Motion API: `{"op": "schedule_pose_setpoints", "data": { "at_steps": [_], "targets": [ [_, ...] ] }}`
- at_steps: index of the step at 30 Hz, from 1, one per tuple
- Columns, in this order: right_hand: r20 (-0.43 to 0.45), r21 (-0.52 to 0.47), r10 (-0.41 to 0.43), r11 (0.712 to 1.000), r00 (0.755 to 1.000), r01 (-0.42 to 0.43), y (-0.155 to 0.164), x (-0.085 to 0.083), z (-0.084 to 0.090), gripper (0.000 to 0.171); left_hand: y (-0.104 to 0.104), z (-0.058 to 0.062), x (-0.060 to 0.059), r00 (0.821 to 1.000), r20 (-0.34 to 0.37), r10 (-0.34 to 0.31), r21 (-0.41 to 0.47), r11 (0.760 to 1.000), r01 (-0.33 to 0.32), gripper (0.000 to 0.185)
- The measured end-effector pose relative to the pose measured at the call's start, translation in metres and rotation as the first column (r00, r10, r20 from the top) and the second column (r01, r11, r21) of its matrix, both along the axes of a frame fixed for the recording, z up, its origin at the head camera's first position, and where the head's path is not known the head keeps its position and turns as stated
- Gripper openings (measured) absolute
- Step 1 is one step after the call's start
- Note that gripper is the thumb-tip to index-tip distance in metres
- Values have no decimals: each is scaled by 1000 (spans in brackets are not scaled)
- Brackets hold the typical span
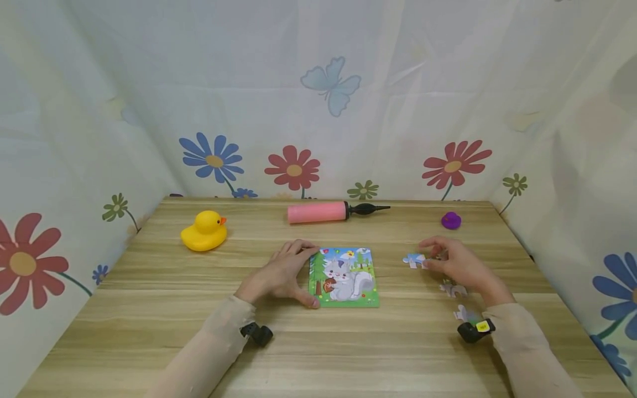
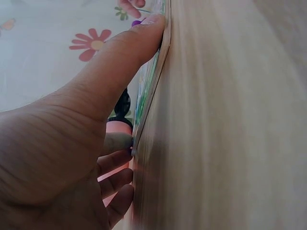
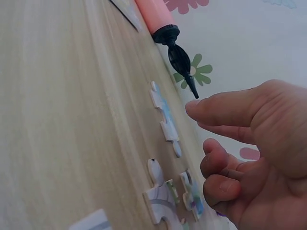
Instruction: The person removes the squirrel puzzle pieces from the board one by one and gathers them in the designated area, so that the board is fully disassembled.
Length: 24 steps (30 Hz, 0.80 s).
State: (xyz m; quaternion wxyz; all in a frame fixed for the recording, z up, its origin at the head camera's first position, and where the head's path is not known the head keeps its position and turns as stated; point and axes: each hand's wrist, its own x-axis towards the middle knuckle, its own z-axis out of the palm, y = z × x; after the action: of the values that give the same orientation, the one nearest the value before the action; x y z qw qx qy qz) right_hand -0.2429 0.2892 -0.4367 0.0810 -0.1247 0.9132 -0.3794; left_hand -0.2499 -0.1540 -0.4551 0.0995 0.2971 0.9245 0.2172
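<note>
A square picture puzzle (image 1: 350, 279) with a grey squirrel and a green border lies flat on the wooden table. My left hand (image 1: 281, 271) spans its left side, thumb at the near corner and index finger at the far one; the left wrist view shows the thumb (image 2: 148, 31) on its edge. Over to the right, my right hand (image 1: 463, 265) hovers with thumb and fingers apart, close by a blue-and-white jigsaw piece (image 1: 413, 260). That piece (image 3: 165, 120) lies on the table in the right wrist view, with nothing between the fingers.
Below the right hand lie a grey jigsaw piece (image 1: 453, 288) and a pale one (image 1: 463, 314). Along the back stand a yellow rubber duck (image 1: 204, 232), a pink hand pump (image 1: 318, 213) with black nozzle, and a small purple duck (image 1: 451, 220). Flowered curtains (image 1: 328, 155) enclose the table.
</note>
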Motion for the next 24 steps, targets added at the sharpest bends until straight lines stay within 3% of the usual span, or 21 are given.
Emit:
{"op": "schedule_pose_setpoints", "data": {
  "at_steps": [13,24],
  "targets": [
    [-77,-71,-31,997,997,26,-13,3,22,65,0,1,1,1000,-2,-7,-2,1000,7,133],
    [-162,-143,-13,990,987,-10,-35,12,39,75,1,1,1,1000,1,0,1,1000,0,132]
  ]
}}
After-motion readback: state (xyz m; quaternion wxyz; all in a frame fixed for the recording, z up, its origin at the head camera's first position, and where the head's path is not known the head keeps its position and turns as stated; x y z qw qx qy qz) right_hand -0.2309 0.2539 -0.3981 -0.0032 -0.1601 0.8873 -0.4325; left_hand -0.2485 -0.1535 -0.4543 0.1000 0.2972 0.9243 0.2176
